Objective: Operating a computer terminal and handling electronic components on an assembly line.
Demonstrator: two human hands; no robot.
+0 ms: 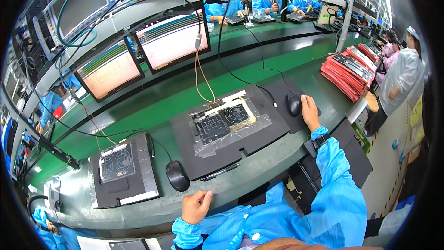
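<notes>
My right hand [311,112] rests on the dark mat [284,93], close by the right side of a black computer mouse [293,104]. Its fingers are curled together, and nothing shows in them. Near the bench's front edge is my left hand [196,207], closed in a loose fist with the thumb on top; I see nothing in it. Ahead of it lies a second black mouse [177,176]. Between the hands sits a black pad [222,158] bearing a taped-down board [212,127] marked with circles and grids. A pen [222,172] lies along the pad's front edge.
At left is another black pad [135,190] with a circle-marked panel [116,164]. Two monitors [173,39] stand behind, with cables hanging down. Red sleeves [342,81] are stacked at the far right. People in blue sleeves [263,3] work across the bench; another person [402,81] stands at right.
</notes>
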